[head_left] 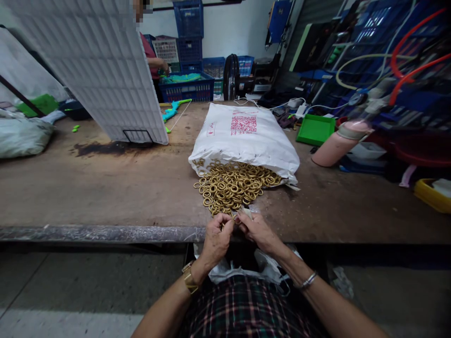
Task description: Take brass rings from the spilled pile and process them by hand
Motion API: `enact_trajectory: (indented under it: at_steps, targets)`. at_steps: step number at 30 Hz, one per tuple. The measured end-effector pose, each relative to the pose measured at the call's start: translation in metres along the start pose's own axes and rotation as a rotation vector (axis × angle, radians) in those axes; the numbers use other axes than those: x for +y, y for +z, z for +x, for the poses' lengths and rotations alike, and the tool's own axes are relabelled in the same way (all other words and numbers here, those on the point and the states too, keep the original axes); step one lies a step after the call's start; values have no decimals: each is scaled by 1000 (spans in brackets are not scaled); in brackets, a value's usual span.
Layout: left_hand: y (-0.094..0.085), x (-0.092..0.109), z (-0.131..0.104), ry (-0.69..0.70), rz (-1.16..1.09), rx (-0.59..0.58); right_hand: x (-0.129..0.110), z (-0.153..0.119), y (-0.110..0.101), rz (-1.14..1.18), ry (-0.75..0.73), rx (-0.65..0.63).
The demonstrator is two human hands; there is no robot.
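A heap of gold-coloured rings (pixel 229 188) spills from the open mouth of a white sack (pixel 246 134) onto the brown table. Just in front of the heap, near the table's edge, my left hand (pixel 217 237) is closed on a gold ring, thumb pressed to the fingers. My right hand (pixel 255 230) is beside it, pinching the same ring from the other side, with something pale at its fingertips. Below the hands, a white plastic bag (pixel 225 272) hangs open between the table edge and my lap.
A white ribbed panel (pixel 116 70) stands at the left rear, with a person's arm (pixel 157 62) behind it. To the right are a green tray (pixel 316 130) and a pink bottle (pixel 340 143). Blue crates (pixel 188 87) stand beyond the table.
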State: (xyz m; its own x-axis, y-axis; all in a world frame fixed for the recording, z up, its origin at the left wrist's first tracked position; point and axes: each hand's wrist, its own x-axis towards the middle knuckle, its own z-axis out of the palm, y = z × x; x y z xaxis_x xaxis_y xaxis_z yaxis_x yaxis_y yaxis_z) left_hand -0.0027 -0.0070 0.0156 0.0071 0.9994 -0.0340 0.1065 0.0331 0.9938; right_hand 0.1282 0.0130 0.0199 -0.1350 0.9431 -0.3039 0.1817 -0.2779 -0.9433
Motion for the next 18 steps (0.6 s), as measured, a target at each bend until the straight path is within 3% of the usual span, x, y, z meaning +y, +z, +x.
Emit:
enact_trajectory:
  at_steps: [9, 18]
  targets:
    - [-3, 2, 1, -203, -183, -129, -2, 6, -1, -137, -81, 47]
    - [-4, 1, 1, -269, -246, -197, 0, 9, 0, -156, -148, -20]
